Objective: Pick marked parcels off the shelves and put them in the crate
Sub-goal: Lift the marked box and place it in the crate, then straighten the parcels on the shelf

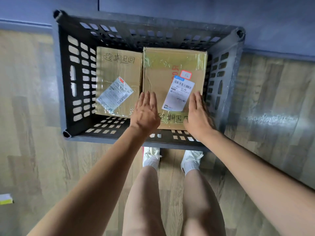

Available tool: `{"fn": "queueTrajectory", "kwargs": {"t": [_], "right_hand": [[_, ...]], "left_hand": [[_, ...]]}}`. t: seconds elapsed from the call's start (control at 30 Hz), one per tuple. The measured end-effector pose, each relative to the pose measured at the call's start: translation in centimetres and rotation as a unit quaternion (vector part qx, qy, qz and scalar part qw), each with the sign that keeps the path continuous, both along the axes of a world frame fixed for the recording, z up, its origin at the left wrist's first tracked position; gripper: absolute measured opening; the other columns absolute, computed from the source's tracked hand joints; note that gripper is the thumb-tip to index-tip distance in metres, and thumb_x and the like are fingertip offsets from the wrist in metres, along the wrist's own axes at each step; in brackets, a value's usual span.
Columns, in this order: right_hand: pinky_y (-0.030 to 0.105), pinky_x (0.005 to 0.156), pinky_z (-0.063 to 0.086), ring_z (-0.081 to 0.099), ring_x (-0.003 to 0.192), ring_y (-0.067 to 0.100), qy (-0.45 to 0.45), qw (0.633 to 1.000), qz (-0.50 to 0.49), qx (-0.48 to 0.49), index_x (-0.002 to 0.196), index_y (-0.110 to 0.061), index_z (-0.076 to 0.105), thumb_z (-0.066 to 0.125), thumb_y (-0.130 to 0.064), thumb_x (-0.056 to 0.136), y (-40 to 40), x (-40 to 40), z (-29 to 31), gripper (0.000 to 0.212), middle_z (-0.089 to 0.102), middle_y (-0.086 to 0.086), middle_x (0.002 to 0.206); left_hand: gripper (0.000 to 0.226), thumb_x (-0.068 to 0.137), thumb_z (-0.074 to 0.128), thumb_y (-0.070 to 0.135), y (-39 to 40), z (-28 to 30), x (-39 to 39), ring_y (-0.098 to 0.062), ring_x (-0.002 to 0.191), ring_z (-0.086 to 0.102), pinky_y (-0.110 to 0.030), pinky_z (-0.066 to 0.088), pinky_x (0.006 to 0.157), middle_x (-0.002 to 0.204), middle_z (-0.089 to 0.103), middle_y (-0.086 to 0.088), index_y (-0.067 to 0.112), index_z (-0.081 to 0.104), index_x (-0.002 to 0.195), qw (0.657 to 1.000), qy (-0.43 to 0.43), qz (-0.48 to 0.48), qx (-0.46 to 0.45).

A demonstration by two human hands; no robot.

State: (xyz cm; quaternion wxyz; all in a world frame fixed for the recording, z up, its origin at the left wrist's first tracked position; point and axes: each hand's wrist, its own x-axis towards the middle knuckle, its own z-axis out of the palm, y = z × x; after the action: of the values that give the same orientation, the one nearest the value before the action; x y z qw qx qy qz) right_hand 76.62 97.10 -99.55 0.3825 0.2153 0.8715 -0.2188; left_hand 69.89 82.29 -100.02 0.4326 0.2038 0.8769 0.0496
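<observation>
**Two marked cartons in the crate, both hands flat over the right one**

A dark slotted plastic crate (64, 79) stands on a wood-pattern floor (34, 133), its far side against a blue-grey wall (187, 7). Two cardboard parcels lie flat inside it, side by side and touching along their long edges.

The left parcel (119, 68) lies lower in the crate. It carries black handwritten characters along its far edge and a white shipping label (114, 95) set at a slant under clear tape.

The right parcel (163, 68) sits higher and fills the crate's right half. It is wrapped in glossy tape, with an upright white barcode label (179, 95), a small red-bordered sticker (186, 75) just beyond it, and handwritten characters along its near edge.

The left hand (144, 111) lies at the near left corner of the right parcel, fingers straight and close together, gripping nothing. The right hand (198, 114) lies at the near right corner, likewise flat with straight fingers. Whether the palms press on the cardboard or hover just above it cannot be told.

Near the crate's near wall stand the person's feet in white sneakers (192, 159). A small yellow and white object (6, 199) lies on the floor at the far left edge.
</observation>
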Motion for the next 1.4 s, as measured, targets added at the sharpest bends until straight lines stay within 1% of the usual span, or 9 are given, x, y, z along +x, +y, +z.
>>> {"fn": "queueTrajectory", "kwargs": {"t": [0.23,0.37,0.53,0.63,0.8,0.93,1.23,1.33,1.4], "right_hand": [[0.039,0.118,0.003,-0.006,0.144,0.031,0.116,0.992,-0.031,-0.031,0.147,-0.006,-0.006,0.062,-0.018,0.084,0.0,-4.8,11.8,0.094,-0.012,0.015,0.156],[0.040,0.117,-0.004,-0.016,0.142,0.031,0.167,0.985,0.018,-0.026,0.147,-0.015,-0.008,0.060,-0.023,0.086,0.1,-6.2,20.7,0.092,-0.021,0.013,0.154],[0.036,0.117,-0.008,-0.021,0.142,0.025,0.246,0.962,0.115,-0.035,0.147,-0.015,-0.008,0.058,-0.028,0.087,0.2,-6.4,31.6,0.090,-0.025,0.009,0.153],[0.025,0.116,-0.007,-0.009,0.145,0.016,0.309,0.934,0.174,-0.055,0.148,-0.013,-0.002,0.054,-0.030,0.089,0.3,-6.6,37.3,0.083,-0.009,0.002,0.157],[0.009,0.105,-0.003,0.008,0.143,0.009,0.392,0.892,0.200,-0.099,0.148,-0.016,0.011,0.055,-0.030,0.089,-1.3,-7.7,46.2,0.075,0.011,-0.005,0.156],[0.015,0.112,0.006,0.019,0.141,0.014,0.468,0.841,0.238,-0.135,0.145,-0.012,0.022,0.062,-0.029,0.085,-4.4,-9.7,52.3,0.074,0.024,-0.001,0.151],[0.019,0.112,0.012,0.013,0.139,0.003,0.571,0.711,0.356,-0.203,0.143,-0.018,0.029,0.057,-0.042,0.080,-12.9,-12.4,64.5,0.073,0.020,-0.007,0.152],[0.024,0.115,0.010,0.009,0.144,0.011,0.580,0.681,0.418,-0.157,0.146,-0.022,0.018,0.054,-0.037,0.089,-14.7,-12.7,67.5,0.070,0.009,-0.004,0.155],[0.034,0.112,0.026,0.030,0.139,0.022,0.604,0.658,0.440,-0.094,0.141,-0.015,0.035,0.068,-0.034,0.079,-16.0,-13.0,69.5,0.072,0.030,0.006,0.150]], "left_hand": [[0.081,0.077,0.068,0.014,-0.1,12.7,-3.4,-0.040,0.133,0.031,-0.039,0.018,0.115,0.142,0.034,-0.029,-0.011,0.024,0.140,0.978,0.171,0.023,0.117],[0.079,0.089,0.056,0.023,-1.0,20.6,-3.2,-0.029,0.143,0.009,-0.028,-0.004,0.116,0.154,0.014,-0.018,-0.003,0.007,0.146,0.968,0.198,0.067,0.135],[0.084,0.078,0.071,0.018,-3.4,30.0,-2.4,-0.040,0.139,0.024,-0.040,0.015,0.116,0.147,0.027,-0.027,-0.009,0.022,0.142,0.948,0.274,0.090,0.138],[0.081,0.063,0.079,0.018,-5.0,35.0,-2.1,-0.049,0.117,0.050,-0.054,0.041,0.099,0.128,0.050,-0.032,-0.014,0.042,0.129,0.925,0.329,0.098,0.162],[0.078,0.061,0.077,0.028,-7.8,44.5,-2.2,-0.037,0.115,0.055,-0.034,0.023,0.104,0.119,0.060,-0.026,-0.010,0.049,0.122,0.876,0.453,0.084,0.139],[0.085,0.051,0.088,0.032,-10.4,52.4,-1.6,-0.033,0.108,0.062,-0.033,0.042,0.097,0.117,0.064,-0.018,-0.006,0.056,0.120,0.839,0.518,0.129,0.108],[0.071,0.065,0.047,0.044,-18.3,65.3,2.9,-0.015,0.114,0.047,-0.025,0.028,0.103,0.119,0.064,-0.008,0.006,0.047,0.125,0.742,0.628,0.230,0.042],[0.072,0.064,0.043,0.048,-20.6,68.5,4.5,-0.019,0.106,0.063,-0.024,0.042,0.095,0.114,0.067,-0.005,0.005,0.058,0.119,0.722,0.650,0.234,-0.022],[0.071,0.064,0.042,0.048,-22.6,70.4,5.2,-0.021,0.098,0.068,-0.029,0.053,0.082,0.107,0.070,-0.008,0.002,0.064,0.113,0.706,0.671,0.220,-0.050]]}}
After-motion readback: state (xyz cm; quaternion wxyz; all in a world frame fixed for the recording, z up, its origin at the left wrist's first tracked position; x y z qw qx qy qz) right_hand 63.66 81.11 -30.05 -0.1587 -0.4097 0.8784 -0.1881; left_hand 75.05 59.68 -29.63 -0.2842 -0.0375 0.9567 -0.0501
